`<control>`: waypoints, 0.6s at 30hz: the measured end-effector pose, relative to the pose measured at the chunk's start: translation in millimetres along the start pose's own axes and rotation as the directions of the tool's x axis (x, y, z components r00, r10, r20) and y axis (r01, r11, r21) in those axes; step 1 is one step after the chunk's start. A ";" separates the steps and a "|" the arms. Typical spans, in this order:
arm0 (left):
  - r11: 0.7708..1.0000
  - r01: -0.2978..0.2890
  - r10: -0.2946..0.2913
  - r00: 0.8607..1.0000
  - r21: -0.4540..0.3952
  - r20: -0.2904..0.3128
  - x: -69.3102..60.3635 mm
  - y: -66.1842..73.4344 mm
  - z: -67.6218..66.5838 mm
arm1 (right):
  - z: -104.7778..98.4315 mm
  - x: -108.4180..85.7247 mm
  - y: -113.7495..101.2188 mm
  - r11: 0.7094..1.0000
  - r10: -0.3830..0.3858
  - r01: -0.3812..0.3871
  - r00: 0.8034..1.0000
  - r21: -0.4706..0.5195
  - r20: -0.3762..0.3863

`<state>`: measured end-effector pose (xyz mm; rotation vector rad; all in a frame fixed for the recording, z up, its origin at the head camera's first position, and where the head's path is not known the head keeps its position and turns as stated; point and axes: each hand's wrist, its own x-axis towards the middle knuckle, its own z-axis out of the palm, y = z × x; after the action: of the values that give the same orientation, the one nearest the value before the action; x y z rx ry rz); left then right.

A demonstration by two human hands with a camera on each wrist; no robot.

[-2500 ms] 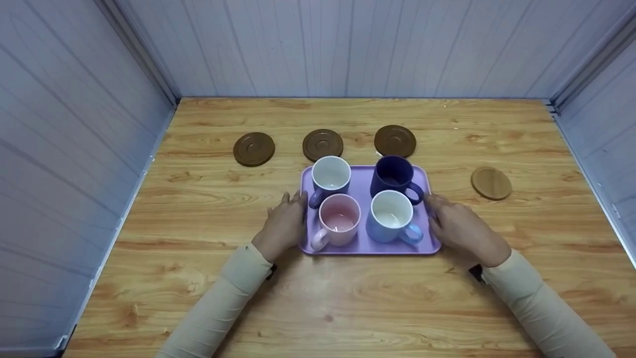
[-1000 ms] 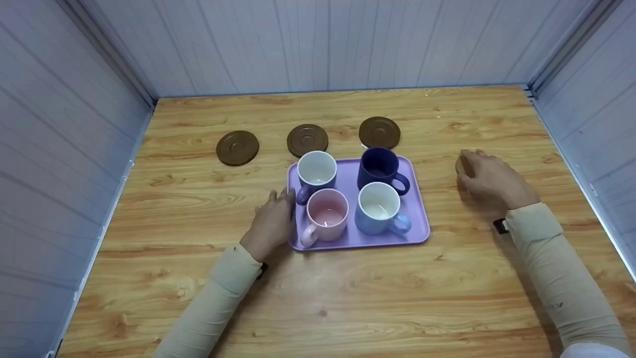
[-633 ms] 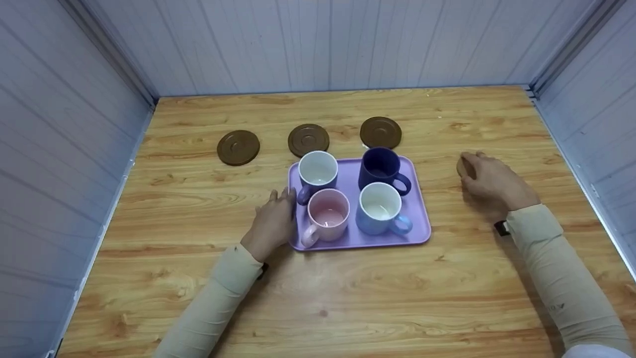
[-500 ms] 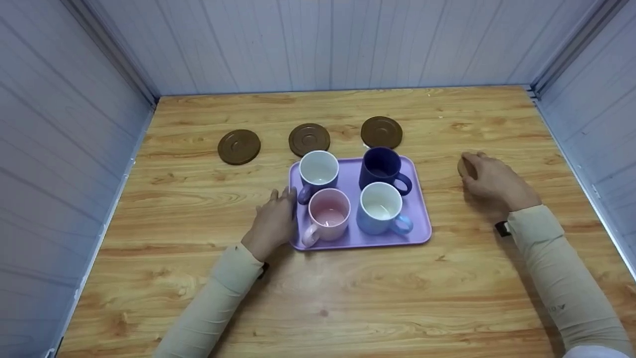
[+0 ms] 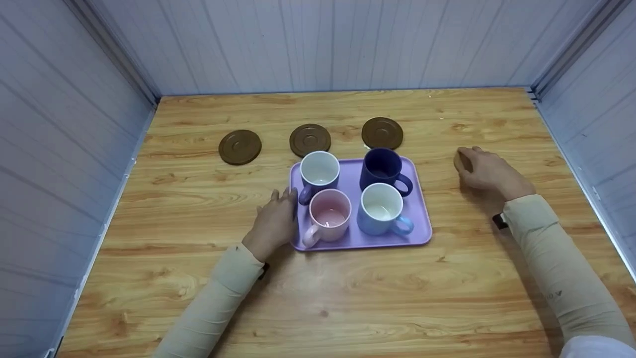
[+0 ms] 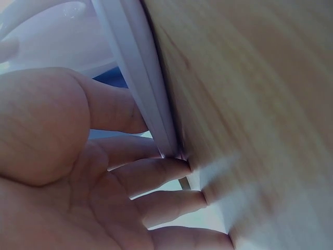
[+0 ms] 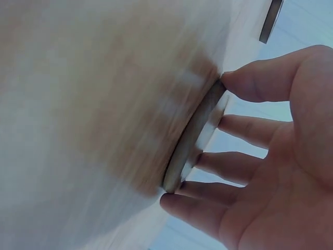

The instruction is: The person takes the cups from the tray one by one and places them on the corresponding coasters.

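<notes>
In the head view, a lilac tray [image 5: 354,240] carries a purple mug with a white inside [image 5: 320,168], a dark navy mug [image 5: 380,174], a pink mug [image 5: 329,216] and a light-blue mug [image 5: 377,219]. My left hand [image 5: 273,219] holds the tray's left rim. The left wrist view puts the thumb [image 6: 117,107] at the rim and several fingertips down on the table. Over on the right, my right hand [image 5: 489,171] spans a light wooden coaster [image 7: 192,136], gripping its edge between thumb and fingers, flat on or just above the table. Most of it is hidden from the head camera.
Three brown coasters lie behind the tray: a left one [image 5: 240,147], a middle one [image 5: 310,140] and a right one [image 5: 382,133]. Pale panel walls [image 5: 308,44] enclose the wooden table [image 5: 348,298] at the back and both sides.
My right hand has left the tray's right edge and taken hold of the wooden coaster, lately shifting slightly back and left with it. The left hand has stayed at the tray.
</notes>
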<state>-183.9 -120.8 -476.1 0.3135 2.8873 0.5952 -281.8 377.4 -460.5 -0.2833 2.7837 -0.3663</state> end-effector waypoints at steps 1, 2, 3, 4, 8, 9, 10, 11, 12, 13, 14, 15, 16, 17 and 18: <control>1.000 0.002 -0.002 1.000 -0.002 0.000 0.1 -0.3 0.1 | -1.1 3.0 0.0 1.000 0.002 -0.002 1.000 0.002 0.006; 1.000 0.003 -0.003 1.000 -0.001 0.001 0.1 -0.4 0.1 | -2.5 5.9 -0.2 1.000 0.008 -0.008 1.000 0.004 0.014; 1.000 0.006 -0.006 1.000 0.001 0.002 0.2 -0.6 0.2 | -3.7 9.1 -0.2 1.000 0.012 -0.012 1.000 0.004 0.019; 1.000 0.008 -0.008 1.000 0.001 0.003 0.1 -0.7 0.2 | -4.8 12.3 -0.6 1.000 0.014 -0.014 1.000 0.005 0.024; 1.000 0.018 -0.018 1.000 0.000 0.012 0.2 -0.7 0.4 | -9.1 23.1 -2.0 1.000 0.029 -0.030 0.998 0.009 0.047; 1.000 0.021 -0.021 1.000 -0.003 0.015 0.1 -0.6 0.5 | -10.0 25.6 -2.2 0.999 0.034 -0.035 0.998 0.012 0.054; 1.000 0.024 -0.024 1.000 -0.007 0.017 0.1 -0.4 0.5 | -11.0 27.9 -2.0 0.999 0.039 -0.040 0.997 0.018 0.061; 1.000 0.024 -0.024 1.000 -0.007 0.019 0.1 -0.2 0.6 | -12.0 29.9 -1.5 0.999 0.042 -0.043 0.997 0.021 0.068; 1.000 0.023 -0.023 1.000 -0.008 0.020 0.0 -0.1 0.6 | -13.2 31.8 -1.4 0.998 0.047 -0.049 0.996 0.025 0.075; 1.000 0.021 -0.021 1.000 -0.009 0.020 0.0 0.1 0.9 | -14.4 33.6 -1.0 0.998 0.049 -0.052 0.996 0.029 0.081; 1.000 0.017 -0.017 1.000 -0.009 0.018 0.0 0.2 0.9 | -15.7 35.5 -0.8 0.998 0.051 -0.054 0.995 0.035 0.086; 1.000 0.015 -0.015 1.000 -0.008 0.016 -0.1 0.2 0.8 | -17.0 37.4 -0.7 0.997 0.053 -0.057 0.994 0.043 0.091; 1.000 0.014 -0.013 1.000 -0.007 0.013 -0.1 0.1 0.7 | -18.2 39.4 -0.7 0.997 0.055 -0.060 0.994 0.049 0.093; 1.000 0.013 -0.013 1.000 -0.005 0.011 -0.1 -0.1 0.8 | -19.4 41.3 -1.3 0.996 0.062 -0.068 0.993 0.056 0.097; 1.000 0.015 -0.015 1.000 -0.006 0.010 -0.1 -0.3 0.7 | -20.5 43.0 -2.0 0.994 0.074 -0.081 0.992 0.068 0.105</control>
<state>-183.7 -120.8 -476.8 0.2934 2.8750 0.5984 -328.4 369.9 -453.4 -0.1714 2.6653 -0.4196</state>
